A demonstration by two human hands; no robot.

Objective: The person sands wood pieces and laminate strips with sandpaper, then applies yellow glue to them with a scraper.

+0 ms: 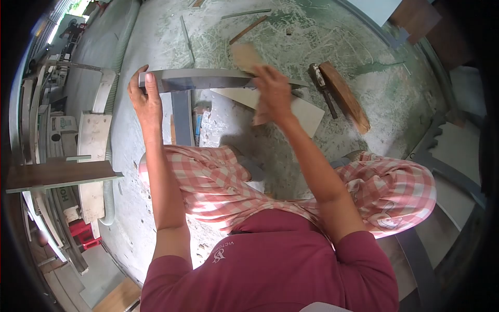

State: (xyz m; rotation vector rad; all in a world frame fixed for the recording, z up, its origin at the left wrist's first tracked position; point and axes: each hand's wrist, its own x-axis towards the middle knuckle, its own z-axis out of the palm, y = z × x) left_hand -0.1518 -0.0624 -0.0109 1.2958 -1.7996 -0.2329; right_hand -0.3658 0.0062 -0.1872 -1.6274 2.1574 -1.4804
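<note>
My left hand [147,99] is closed around the left end of a long grey strip panel [202,79], thumb on the near face. The panel is held crosswise in front of me above the floor. At its right part, my right hand [274,93] is blurred by motion, its fingers curled over a tan flat piece [246,56] that crosses the panel. Below them a pale triangular board [306,115] lies on the floor. A dark grey strip [182,117] and a blue slim tool [198,126] lie near my knee.
A hammer-like tool [325,91] lies beside a brown wood block [345,99] on the right. Thin offcuts [248,29] are scattered ahead. Stacked boards [93,135] and a ribbed hose [122,47] run along the left. Grey panels [457,151] stand at the right.
</note>
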